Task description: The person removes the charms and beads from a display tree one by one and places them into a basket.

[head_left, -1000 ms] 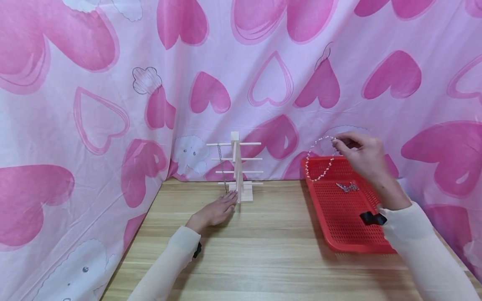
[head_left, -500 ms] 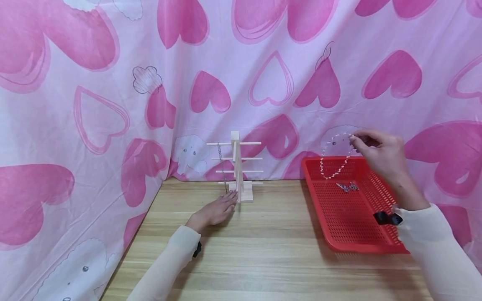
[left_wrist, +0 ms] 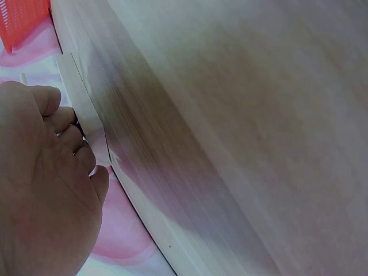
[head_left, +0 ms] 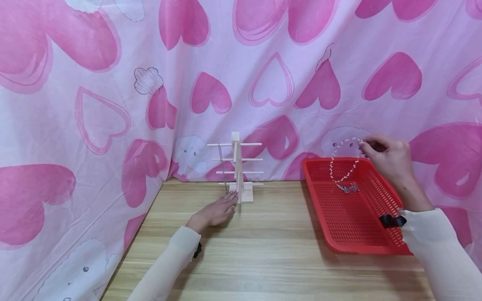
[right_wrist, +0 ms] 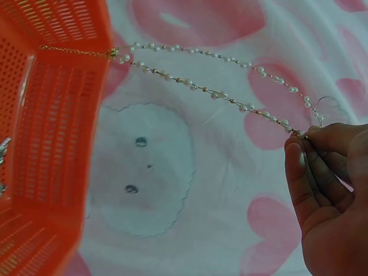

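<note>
In the head view my right hand (head_left: 391, 161) pinches a pearl necklace (head_left: 332, 169), which hangs as a loop over the red basket. White pearls and small gold beads line the necklace (right_wrist: 221, 95) in the right wrist view, and a short gold chain trails from its clasp. My left hand (head_left: 216, 211) rests, fingers extended, at the base of a wooden stand (head_left: 238, 163) with several crossbars. From the left end of the top bar hangs a thin silver chain (head_left: 220, 154). The left wrist view shows the palm side of my left hand (left_wrist: 49, 190) against the wooden base (left_wrist: 80, 95).
The red perforated basket (head_left: 327, 234) sits on the right of the wooden table (head_left: 263, 251). Inside it lies a silvery piece of jewellery (head_left: 348, 188). A pink heart-print cloth (head_left: 211, 92) rises behind the table and along both sides.
My right hand has moved to the right with the necklace, then dipped slightly, so the loop now hangs lower over the basket. My left hand has stayed at the stand's base.
</note>
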Demonstrator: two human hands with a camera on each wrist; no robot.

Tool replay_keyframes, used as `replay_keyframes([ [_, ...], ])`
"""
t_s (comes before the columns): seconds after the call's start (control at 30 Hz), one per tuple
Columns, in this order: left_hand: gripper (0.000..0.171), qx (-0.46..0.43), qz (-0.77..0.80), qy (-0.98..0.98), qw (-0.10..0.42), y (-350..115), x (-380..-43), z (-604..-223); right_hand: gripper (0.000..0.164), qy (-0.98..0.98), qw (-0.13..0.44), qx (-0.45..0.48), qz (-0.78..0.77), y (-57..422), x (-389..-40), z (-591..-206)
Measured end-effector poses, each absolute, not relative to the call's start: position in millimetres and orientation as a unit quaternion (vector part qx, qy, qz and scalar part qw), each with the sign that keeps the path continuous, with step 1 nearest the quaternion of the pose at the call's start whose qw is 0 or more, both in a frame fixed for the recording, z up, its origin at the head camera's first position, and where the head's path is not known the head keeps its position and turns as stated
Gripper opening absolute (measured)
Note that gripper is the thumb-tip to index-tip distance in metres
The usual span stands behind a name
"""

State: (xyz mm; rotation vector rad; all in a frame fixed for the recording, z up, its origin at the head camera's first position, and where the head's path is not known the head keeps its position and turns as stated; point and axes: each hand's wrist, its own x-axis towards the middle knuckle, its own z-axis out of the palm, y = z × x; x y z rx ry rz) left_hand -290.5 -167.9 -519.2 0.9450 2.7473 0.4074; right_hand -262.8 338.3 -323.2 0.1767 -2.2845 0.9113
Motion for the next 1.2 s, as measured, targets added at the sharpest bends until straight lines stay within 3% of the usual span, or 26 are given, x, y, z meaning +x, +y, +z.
replay_keyframes([
  [0.7, 0.058, 0.317, 0.128, 0.934, 0.103, -168.3, -289.8, -519.7, 0.030, -0.913, 0.265, 0.031, 0.308, 363.0, -279.8, -372.1],
  [1.03, 0.057, 0.310, 0.124, 0.937, 0.107, -168.4, -288.8, -517.1, 0.041, -0.931, 0.172, 0.007, 0.321, 348.5, -287.2, -402.6],
  [1.2, 0.057, 0.308, 0.124, 0.937, 0.110, -168.2, -288.1, -516.0, 0.034, -0.934, 0.150, 0.011, 0.323, 345.5, -293.4, -416.6],
])
